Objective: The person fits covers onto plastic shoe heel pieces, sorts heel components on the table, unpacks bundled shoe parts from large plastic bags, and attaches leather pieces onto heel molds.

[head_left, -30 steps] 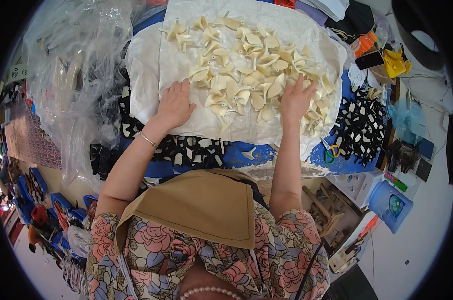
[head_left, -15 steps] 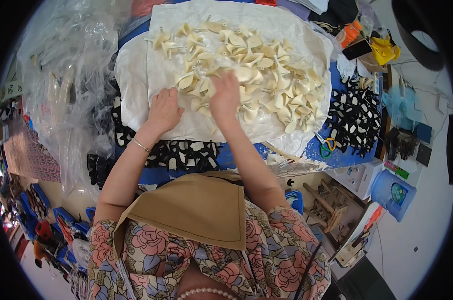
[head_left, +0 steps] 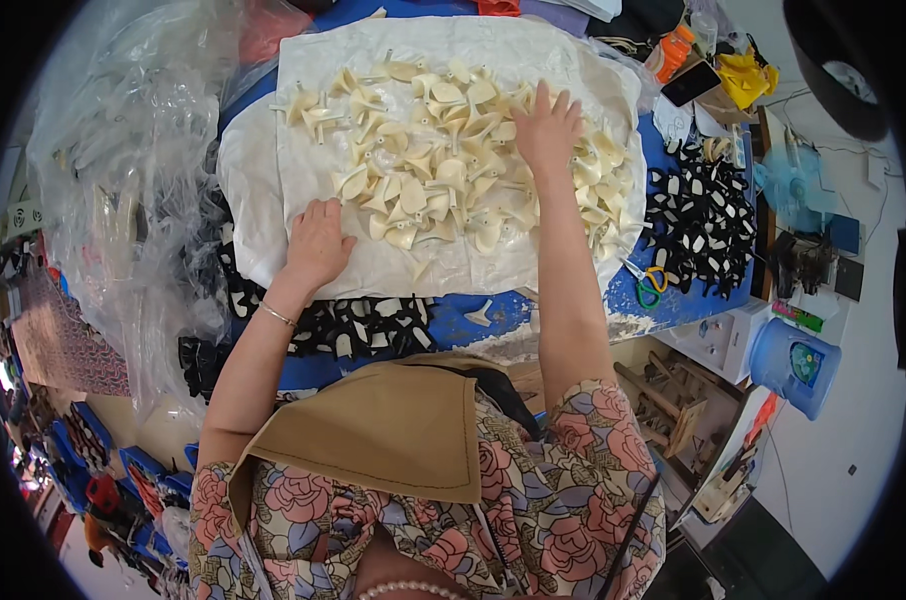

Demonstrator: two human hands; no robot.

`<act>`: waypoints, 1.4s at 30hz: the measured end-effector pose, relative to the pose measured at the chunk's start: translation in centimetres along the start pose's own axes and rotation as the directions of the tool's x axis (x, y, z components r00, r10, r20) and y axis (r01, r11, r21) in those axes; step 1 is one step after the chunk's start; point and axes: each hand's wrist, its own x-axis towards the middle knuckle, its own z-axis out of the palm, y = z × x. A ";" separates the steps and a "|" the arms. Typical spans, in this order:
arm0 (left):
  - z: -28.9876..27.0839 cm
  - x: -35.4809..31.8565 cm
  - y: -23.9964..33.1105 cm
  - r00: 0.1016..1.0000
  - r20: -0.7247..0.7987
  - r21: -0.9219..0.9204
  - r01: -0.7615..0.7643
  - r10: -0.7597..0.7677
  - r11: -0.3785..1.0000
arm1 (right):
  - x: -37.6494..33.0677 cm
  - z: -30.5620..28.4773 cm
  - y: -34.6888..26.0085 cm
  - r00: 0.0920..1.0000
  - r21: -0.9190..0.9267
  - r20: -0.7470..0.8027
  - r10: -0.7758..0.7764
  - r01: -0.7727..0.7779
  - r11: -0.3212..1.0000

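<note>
Many cream, curved plastic pieces with short stems (head_left: 410, 197) lie heaped and scattered over a white sack (head_left: 263, 170) spread on a blue table. My left hand (head_left: 320, 240) rests on the sack's near left part, fingers stretched out and holding nothing, just left of the pieces. Farther off, my right hand (head_left: 547, 135) is over the right part of the heap, palm down with fingers spread. The pieces beneath it are hidden. One loose pale piece (head_left: 479, 313) lies on the bare blue surface near the front edge.
Small black-and-white parts (head_left: 701, 220) are piled at the right, others (head_left: 358, 328) along the front. Scissors (head_left: 649, 284) with green and yellow handles lie by the sack. Clear plastic bags (head_left: 123, 200) hang at the left. A blue water bottle (head_left: 793, 368) is at the right.
My right hand has swept right and away across the heap, its fingers now spread. The left hand has shifted slightly nearer me. A loose piece now shows on the blue front edge.
</note>
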 end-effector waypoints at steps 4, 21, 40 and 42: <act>-0.5 0.1 0.4 0.999 0.050 0.017 0.016 -0.017 1.000 | -2.1 3.2 -0.1 0.992 -0.219 0.018 0.124 -0.118 0.969; -0.3 0.2 0.5 0.997 0.076 0.026 0.032 -0.034 0.999 | -8.3 2.0 -14.2 0.997 0.252 0.072 0.039 -0.056 0.966; 0.0 0.1 0.1 0.998 0.053 0.057 -0.031 0.028 0.998 | -12.9 -5.1 5.9 0.926 -0.378 -0.092 0.367 -0.373 0.847; 0.2 0.1 0.0 0.999 0.032 0.053 -0.040 0.039 0.998 | -13.6 -3.2 5.2 0.916 -0.345 -0.133 0.378 -0.401 0.849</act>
